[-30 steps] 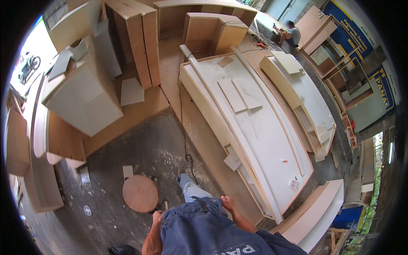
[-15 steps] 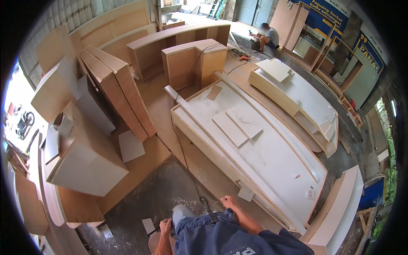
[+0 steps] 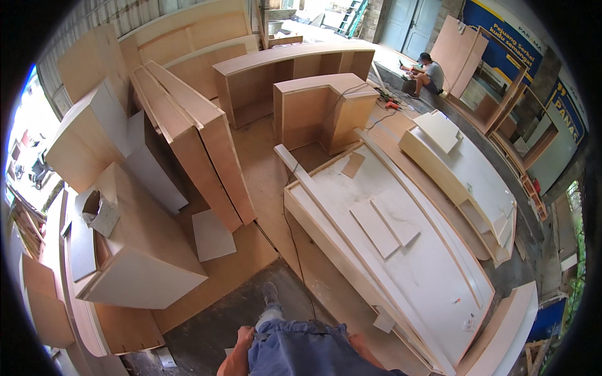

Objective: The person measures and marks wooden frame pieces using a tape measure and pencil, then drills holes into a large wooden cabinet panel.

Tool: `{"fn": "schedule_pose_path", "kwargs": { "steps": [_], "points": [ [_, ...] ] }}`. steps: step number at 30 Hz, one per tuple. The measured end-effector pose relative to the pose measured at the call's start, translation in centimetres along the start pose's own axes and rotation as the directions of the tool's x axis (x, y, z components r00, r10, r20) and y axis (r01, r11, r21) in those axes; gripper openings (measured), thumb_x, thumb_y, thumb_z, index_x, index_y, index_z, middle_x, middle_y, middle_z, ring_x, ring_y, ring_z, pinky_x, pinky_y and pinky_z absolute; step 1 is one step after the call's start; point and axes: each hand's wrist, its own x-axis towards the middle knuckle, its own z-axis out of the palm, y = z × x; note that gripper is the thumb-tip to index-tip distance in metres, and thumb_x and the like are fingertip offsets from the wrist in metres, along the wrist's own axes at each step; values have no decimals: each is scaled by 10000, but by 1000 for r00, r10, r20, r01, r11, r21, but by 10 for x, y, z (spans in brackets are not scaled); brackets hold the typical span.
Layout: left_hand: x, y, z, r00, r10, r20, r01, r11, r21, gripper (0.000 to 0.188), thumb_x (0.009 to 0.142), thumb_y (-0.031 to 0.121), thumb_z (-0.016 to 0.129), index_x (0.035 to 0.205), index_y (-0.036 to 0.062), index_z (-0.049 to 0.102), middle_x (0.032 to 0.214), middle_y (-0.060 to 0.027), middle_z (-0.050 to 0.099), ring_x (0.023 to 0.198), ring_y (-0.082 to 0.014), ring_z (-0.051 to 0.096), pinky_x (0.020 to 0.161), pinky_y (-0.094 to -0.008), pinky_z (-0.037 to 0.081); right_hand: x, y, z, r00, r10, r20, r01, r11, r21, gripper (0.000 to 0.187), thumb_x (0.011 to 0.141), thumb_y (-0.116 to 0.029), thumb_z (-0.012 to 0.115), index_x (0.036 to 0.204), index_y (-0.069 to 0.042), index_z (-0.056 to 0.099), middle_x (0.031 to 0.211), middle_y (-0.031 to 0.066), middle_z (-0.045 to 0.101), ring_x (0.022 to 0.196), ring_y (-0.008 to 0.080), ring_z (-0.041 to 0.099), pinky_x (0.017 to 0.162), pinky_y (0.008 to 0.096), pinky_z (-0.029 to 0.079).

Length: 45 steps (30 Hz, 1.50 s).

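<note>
My left hand hangs beside my left thigh with its fingers curled closed. What it holds, if anything, is hidden from above. On the right, my forearm runs down beside my blue shirt, and the fingers there are out of sight behind the cloth. Neither hand touches any of the furniture. One shoe is stretched forward on the dark floor. Ahead to the right lies a large wooden panel unit with a white top, bearing loose strips and small boards.
A pale box cabinet and tall brown cabinets stand left. Curved shelving and an angled cabinet are ahead. A black cable crosses the floor. At the back, a person sits near a red power tool.
The view has shifted, so the furniture appears further right and lower. My foot has come forward. My right hand, visible before, is now mostly hidden by my shirt.
</note>
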Motion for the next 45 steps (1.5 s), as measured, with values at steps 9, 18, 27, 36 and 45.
{"fn": "schedule_pose_path", "kwargs": {
  "steps": [9, 18, 27, 36, 45],
  "points": [
    [192, 76, -72, 949, -279, 149, 283, 959, -1, 466, 914, 402, 619, 1169, 30, 734, 1143, -245, 722, 1064, -401, 695, 924, -510, 530, 71, -158, -3, 973, -170, -155, 161, 985, -67, 310, 927, -238, 622, 1004, 40, 735, 906, 224, 744, 824, 377, 727, 746, 480, 554],
    [261, 207, -123, 999, -1, -50, -11, 969, -246, 389, 881, 367, 667, 1060, 41, 782, 1019, -221, 757, 962, -385, 724, 851, -472, 548, 144, -345, 27, 952, -289, 95, 299, 949, -103, 296, 931, -222, 616, 1019, 30, 744, 917, 199, 752, 825, 348, 732, 741, 468, 562],
    [417, 398, -172, 963, 259, 72, -212, 895, -392, 391, 936, 309, 635, 1177, 19, 740, 1144, -205, 742, 1073, -333, 700, 939, -434, 543, 253, -403, -39, 950, -310, 41, 313, 937, -157, 284, 936, -206, 610, 1033, 19, 753, 928, 174, 760, 826, 319, 738, 736, 457, 569],
    [557, 489, -200, 971, 185, 152, -145, 960, -242, 381, 932, 298, 646, 1130, -10, 753, 1084, -199, 767, 1010, -289, 730, 925, -405, 550, 290, -532, -217, 971, -128, -204, 220, 816, 534, 235, 966, -173, 610, 949, 38, 712, 868, 121, 740, 735, 187, 723, 625, 308, 579],
    [642, 407, -230, 962, -9, 274, -82, 944, 319, 385, 822, 296, 686, 1027, -15, 783, 1042, -255, 750, 982, -367, 736, 893, -434, 559, 291, -480, -162, 965, 88, -245, -3, 946, 324, 212, 868, -200, 632, 878, -33, 762, 875, 142, 764, 810, 312, 746, 713, 452, 573]
  ]
}}
